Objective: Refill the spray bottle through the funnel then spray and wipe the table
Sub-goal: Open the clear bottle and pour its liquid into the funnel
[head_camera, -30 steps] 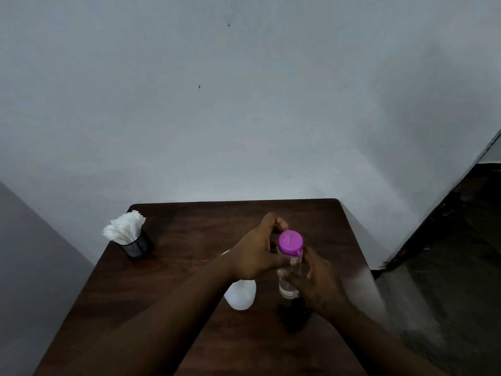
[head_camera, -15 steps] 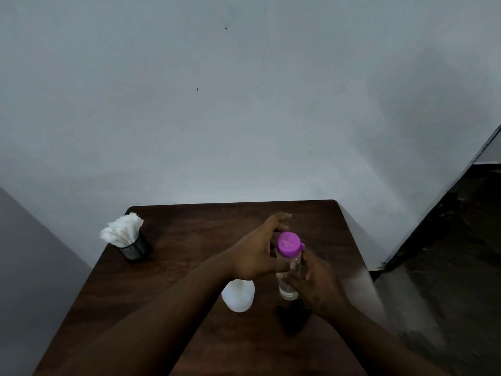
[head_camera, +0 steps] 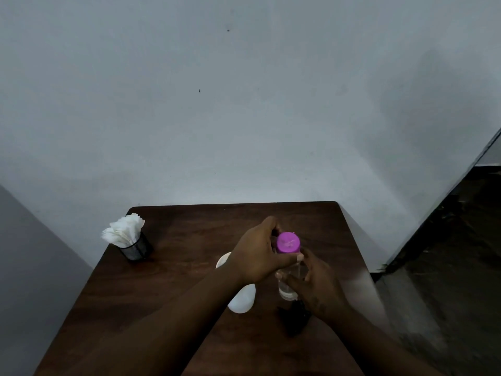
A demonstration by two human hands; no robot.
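Observation:
A clear bottle (head_camera: 287,290) with a bright pink cap (head_camera: 288,242) stands upright on the dark wooden table (head_camera: 189,267), right of centre. My right hand (head_camera: 317,289) wraps its body from the right. My left hand (head_camera: 260,253) reaches over from the left and its fingers close around the pink cap. A white plastic object (head_camera: 242,301), possibly the funnel or a white bottle, lies under my left forearm, mostly hidden. A black object (head_camera: 294,318), perhaps a spray head, lies on the table just in front of the clear bottle.
A black mesh holder (head_camera: 134,249) stuffed with white paper napkins (head_camera: 123,232) stands at the table's back left corner. A pale wall rises right behind the table. Dark floor lies beyond the table's right edge.
My hands stay on the bottle and cap. My left fingers have shifted slightly around the cap, and the view has drifted a little.

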